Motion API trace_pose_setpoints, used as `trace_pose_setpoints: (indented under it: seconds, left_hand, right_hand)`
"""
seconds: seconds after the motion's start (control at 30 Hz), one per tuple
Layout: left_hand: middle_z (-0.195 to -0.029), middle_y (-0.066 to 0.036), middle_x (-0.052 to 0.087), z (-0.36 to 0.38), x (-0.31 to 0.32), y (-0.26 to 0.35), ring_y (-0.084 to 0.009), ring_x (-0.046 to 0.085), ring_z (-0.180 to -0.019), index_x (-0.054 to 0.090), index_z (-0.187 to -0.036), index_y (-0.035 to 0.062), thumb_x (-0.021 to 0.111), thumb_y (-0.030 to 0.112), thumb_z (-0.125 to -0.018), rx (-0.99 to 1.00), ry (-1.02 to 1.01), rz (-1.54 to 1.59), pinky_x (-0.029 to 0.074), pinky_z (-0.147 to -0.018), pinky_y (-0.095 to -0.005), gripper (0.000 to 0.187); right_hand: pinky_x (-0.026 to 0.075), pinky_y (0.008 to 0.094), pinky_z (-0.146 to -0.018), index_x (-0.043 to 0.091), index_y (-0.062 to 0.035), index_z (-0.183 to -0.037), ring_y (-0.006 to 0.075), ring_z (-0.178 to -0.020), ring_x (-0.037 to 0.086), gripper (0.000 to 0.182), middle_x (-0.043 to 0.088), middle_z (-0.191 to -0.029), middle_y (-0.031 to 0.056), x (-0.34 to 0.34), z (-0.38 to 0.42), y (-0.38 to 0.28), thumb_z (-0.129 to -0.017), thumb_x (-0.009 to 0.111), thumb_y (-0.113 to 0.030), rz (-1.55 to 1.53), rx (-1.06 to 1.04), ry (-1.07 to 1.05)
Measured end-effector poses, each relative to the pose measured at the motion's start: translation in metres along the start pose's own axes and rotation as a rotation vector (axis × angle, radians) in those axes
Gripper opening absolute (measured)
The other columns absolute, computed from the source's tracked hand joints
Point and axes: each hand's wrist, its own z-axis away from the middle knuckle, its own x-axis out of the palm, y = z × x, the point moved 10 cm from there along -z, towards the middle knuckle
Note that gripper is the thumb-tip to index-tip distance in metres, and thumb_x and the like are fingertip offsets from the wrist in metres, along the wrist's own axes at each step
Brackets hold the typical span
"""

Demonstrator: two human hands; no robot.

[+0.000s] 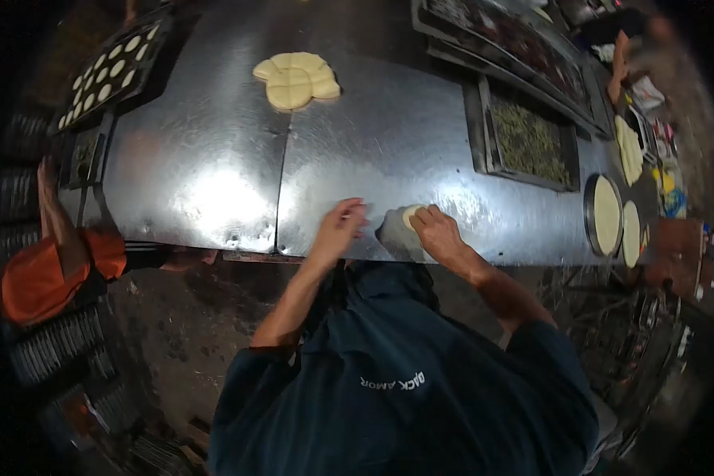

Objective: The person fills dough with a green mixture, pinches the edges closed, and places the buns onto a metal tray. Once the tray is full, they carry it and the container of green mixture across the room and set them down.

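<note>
My right hand (439,230) is closed on the edge of a small pale dough disc (411,216), just above the metal table near its front edge. To the left, my left hand (343,228) is held over the table with its fingers apart and nothing in them. A gap separates it from the disc. Farther back on the table lies a larger slab of dough (297,79), scored or cut into several pieces.
A tray of round dough pieces (107,71) stands at far left, near a person in an orange shirt (47,274). At right are a tray of green filling (527,143), dark stacked trays (516,47) and round pans of dough (607,214). Another person stands at upper right.
</note>
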Motion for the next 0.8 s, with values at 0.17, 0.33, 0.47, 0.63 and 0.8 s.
trace_pose_setpoints:
  seconds: [0.17,0.33,0.47,0.63,0.8]
  left_hand:
    - [-0.106,-0.012,0.062,0.044,-0.096,0.001,-0.0163,0.063,-0.088,0.054,-0.117,-0.0017,0.051,0.022,-0.094,-0.001,0.302,0.089,0.052,-0.074,-0.0290,0.033]
    - [-0.099,-0.010,0.065,0.060,-0.129,-0.006,-0.0152,0.063,-0.080,0.057,-0.113,-0.0019,0.052,0.021,-0.093,-0.069,0.476,0.102,0.051,-0.068,-0.0255,0.030]
    - [-0.092,-0.009,0.065,0.016,-0.116,0.018,-0.0131,0.062,-0.078,0.060,-0.110,-0.0016,0.056,0.021,-0.091,-0.045,0.457,0.018,0.050,-0.064,-0.0236,0.029]
    - [-0.073,-0.011,0.064,-0.116,-0.123,0.076,-0.0165,0.060,-0.060,0.067,-0.088,-0.0031,0.060,0.035,-0.083,0.083,0.540,-0.415,0.049,-0.059,-0.0290,0.039]
    - [-0.092,-0.024,0.065,-0.208,-0.127,0.112,-0.0390,0.063,-0.089,0.067,-0.090,-0.0026,0.054,0.052,-0.082,-0.059,0.834,-0.862,0.049,-0.076,-0.0459,0.057]
  right_hand:
    - [0.047,0.0400,-0.076,0.067,-0.0047,-0.086,0.0311,-0.088,0.058,0.014,0.067,-0.083,0.0128,-0.027,-0.028,0.001,-0.085,0.057,-0.014,-0.071,0.009,-0.202]
    - [0.029,0.0501,-0.100,0.052,-0.0101,-0.126,0.0356,-0.121,0.039,0.048,0.046,-0.130,0.0133,-0.177,-0.052,-0.027,-0.081,0.063,-0.021,-0.162,-0.039,0.609]
    - [0.015,0.0615,-0.105,0.040,-0.0091,-0.135,0.0418,-0.134,0.020,0.054,0.025,-0.143,0.0213,0.014,-0.080,0.011,-0.089,0.056,-0.032,-0.024,0.072,0.159]
    - [0.029,0.0483,-0.105,0.046,0.0027,-0.124,0.0435,-0.130,0.027,0.048,0.024,-0.142,0.0273,0.018,-0.061,0.036,-0.086,0.056,-0.026,-0.351,0.132,0.061]
    - [0.045,0.0472,-0.082,0.051,0.0010,-0.104,0.0392,-0.093,0.059,0.033,0.061,-0.096,0.0224,-0.003,0.004,0.052,-0.080,0.060,-0.020,-0.417,0.236,-0.465]
